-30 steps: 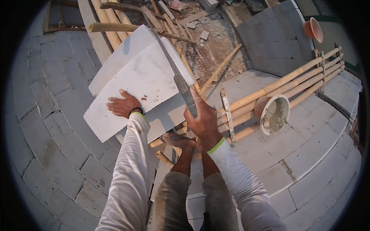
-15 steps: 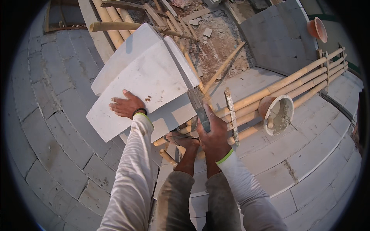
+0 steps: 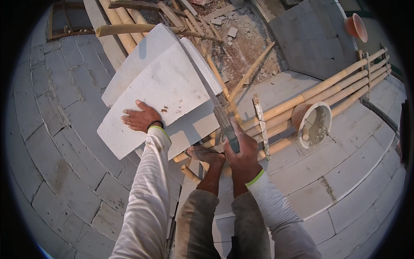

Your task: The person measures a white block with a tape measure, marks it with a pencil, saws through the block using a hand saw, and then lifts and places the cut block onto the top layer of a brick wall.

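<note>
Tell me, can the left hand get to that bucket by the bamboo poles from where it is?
Probably not. The left hand lies flat on the white block, while the bucket rests far off on the other side, beyond the right hand gripping the saw. That arm and the saw blade cross the way.

Your left hand [image 3: 140, 118] presses flat on a white block [image 3: 164, 93] that rests on bamboo poles [image 3: 327, 86]. Your right hand [image 3: 243, 151] grips a saw [image 3: 207, 88] whose blade runs along the block's right edge. A mortar-smeared bucket [image 3: 315, 123] lies tipped near the poles.
</note>
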A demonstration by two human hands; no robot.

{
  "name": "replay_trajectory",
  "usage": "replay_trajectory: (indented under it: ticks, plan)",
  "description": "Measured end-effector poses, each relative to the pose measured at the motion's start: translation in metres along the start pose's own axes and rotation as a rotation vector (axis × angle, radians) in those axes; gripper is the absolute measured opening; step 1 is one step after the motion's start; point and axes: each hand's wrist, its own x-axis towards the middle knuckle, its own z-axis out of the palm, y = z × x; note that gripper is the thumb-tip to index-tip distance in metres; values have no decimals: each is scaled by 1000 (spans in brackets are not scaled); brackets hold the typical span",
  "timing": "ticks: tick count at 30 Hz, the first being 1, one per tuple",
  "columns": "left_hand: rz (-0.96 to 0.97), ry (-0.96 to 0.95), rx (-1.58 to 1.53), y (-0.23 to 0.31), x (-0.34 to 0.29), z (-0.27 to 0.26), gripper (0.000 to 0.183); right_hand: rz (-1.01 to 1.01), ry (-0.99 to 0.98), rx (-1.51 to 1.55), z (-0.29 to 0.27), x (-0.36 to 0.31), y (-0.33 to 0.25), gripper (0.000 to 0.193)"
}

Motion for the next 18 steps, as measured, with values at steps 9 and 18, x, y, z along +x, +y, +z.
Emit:
replay_trajectory:
  ticks: [9, 18]
  plan:
    - [-31, 6, -16, -2, 3, -5, 80, -212, 77, -107, -18, -46, 15, 57]
    - [-18, -12, -10, -2, 0, 4, 80, -87, 53, 66, 14, 15, 12, 64]
